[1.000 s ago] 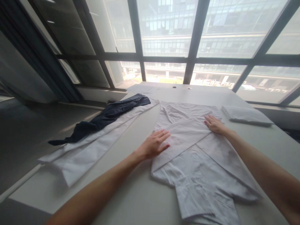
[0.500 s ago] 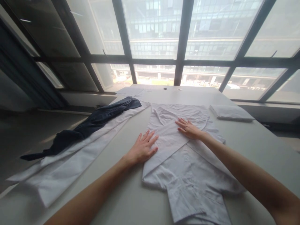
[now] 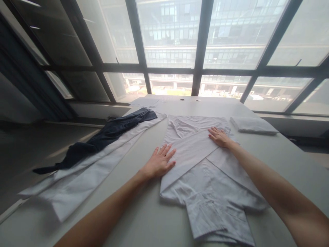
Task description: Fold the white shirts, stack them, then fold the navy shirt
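A white long garment, apparently a shirt or coat (image 3: 203, 178), lies on the white table with its sleeves folded across the body. My left hand (image 3: 159, 162) rests flat at its left edge, fingers spread over the folded sleeve. Farther right, my right hand (image 3: 219, 137) lies palm down on the far end of that sleeve, fingers stretched out. Neither hand grasps the cloth. The near end of the garment is narrower and creased.
Dark navy cloth (image 3: 102, 137) lies on more white cloth (image 3: 84, 185) along the table's left edge. A folded white cloth (image 3: 253, 125) sits at the right. Paper sheets (image 3: 144, 102) are at the back of the table (image 3: 133, 219), before large windows.
My right hand has slid to the right along the folded sleeve, which now looks smoother. My left hand stays at the garment's left edge. The view has shifted slightly.
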`<state>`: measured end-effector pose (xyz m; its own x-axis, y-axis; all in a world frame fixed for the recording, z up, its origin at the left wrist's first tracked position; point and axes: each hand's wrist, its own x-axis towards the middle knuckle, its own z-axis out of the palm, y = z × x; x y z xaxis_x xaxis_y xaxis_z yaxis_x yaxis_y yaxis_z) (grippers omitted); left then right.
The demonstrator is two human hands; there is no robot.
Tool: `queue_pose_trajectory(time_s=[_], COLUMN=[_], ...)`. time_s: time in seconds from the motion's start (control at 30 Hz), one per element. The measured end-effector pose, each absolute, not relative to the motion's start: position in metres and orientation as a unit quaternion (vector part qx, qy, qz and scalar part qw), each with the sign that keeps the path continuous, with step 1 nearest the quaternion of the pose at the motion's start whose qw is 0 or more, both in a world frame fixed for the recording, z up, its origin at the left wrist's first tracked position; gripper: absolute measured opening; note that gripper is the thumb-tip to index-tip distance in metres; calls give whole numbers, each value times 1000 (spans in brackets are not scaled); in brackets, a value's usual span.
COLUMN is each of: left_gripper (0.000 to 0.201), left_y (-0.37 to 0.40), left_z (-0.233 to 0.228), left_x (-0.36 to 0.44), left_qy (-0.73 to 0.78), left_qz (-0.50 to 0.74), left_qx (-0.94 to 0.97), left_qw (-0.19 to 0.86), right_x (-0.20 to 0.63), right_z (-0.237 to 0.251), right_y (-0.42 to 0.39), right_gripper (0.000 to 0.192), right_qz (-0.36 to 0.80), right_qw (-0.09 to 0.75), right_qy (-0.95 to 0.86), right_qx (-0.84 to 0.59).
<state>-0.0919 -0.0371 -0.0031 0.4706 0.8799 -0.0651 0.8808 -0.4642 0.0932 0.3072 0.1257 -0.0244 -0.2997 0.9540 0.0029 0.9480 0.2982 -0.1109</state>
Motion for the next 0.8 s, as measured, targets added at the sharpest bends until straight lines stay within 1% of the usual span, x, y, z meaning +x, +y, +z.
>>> queue_pose_trajectory(time_s=[0.07, 0.1, 0.23, 0.27, 0.33, 0.43, 0.53, 0.67, 0.73, 0.8], left_gripper=[66, 66, 65, 65, 64, 63, 63, 63, 63, 63], left_y=[-38, -38, -38, -38, -37, -33, -31, -30, -30, -31], left_z=[-2, -1, -2, -3, -6, -13, -17, -17, -16, -15], left_x=[-91, -91, -91, -92, -93, -96, -97, -98, -98, -97], left_qy=[516, 518, 516, 514, 509, 507, 505, 502, 503, 504], left_qz=[-3, -3, 3, 8, 18, 28, 36, 36, 34, 31], left_qx=[854, 853, 855, 856, 859, 860, 861, 864, 863, 863], left_qw=[60, 60, 57, 55, 51, 44, 37, 33, 31, 28], right_x=[313, 315, 331, 339, 356, 384, 399, 392, 383, 377], right_z=[-25, -26, -28, -28, -27, -21, -15, -16, -21, -28], right_y=[124, 122, 117, 117, 118, 117, 108, 82, 67, 55], right_gripper=[64, 63, 58, 59, 62, 69, 72, 65, 59, 53], right_qz=[19, -7, -147, -161, -153, -116, -85, -28, 12, 53], right_qw=[59, 89, 273, 306, 343, 353, 363, 375, 348, 301], right_qy=[-794, -786, -721, -698, -655, -625, -641, -706, -749, -787], right_qx=[-604, -611, -620, -627, -656, -686, -671, -600, -563, -536])
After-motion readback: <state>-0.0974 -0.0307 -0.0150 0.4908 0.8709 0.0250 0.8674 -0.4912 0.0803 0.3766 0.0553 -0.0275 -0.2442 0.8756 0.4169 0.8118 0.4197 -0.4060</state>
